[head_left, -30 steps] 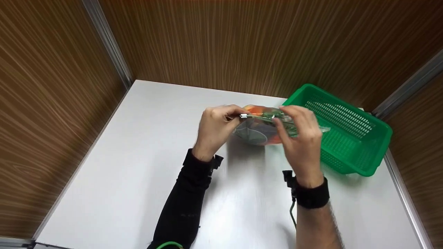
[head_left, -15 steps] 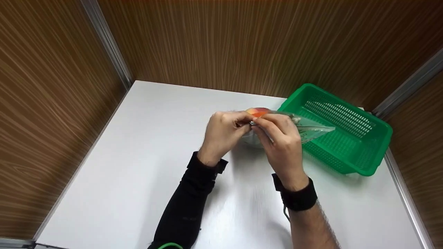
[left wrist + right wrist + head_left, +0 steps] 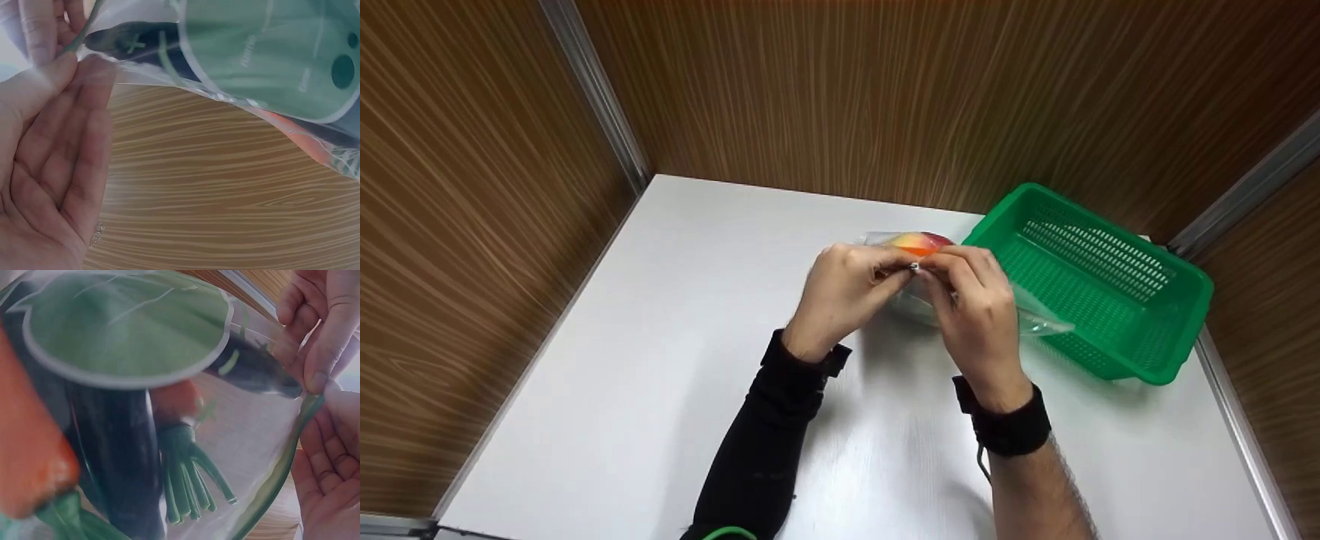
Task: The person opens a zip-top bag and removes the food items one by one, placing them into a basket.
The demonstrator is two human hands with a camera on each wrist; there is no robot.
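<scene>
The left hand (image 3: 847,289) pinched the top edge of a clear zip bag (image 3: 1035,311) between thumb and fingertips, and the right hand (image 3: 971,307) pinched the same green seal strip (image 3: 275,478) right beside it, the two sets of fingertips meeting at the small slider (image 3: 915,265). The bag was held up above the white table (image 3: 660,360), just left of the green perforated basket (image 3: 1110,277), and its loose right end reached over the basket's near rim. Through the plastic, the right wrist view showed a carrot (image 3: 34,455), a dark aubergine (image 3: 118,455) and a round green printed label (image 3: 126,323). In the left wrist view, the left thumb and forefinger closed on the bag's edge (image 3: 84,53) while the other fingers lay relaxed.
</scene>
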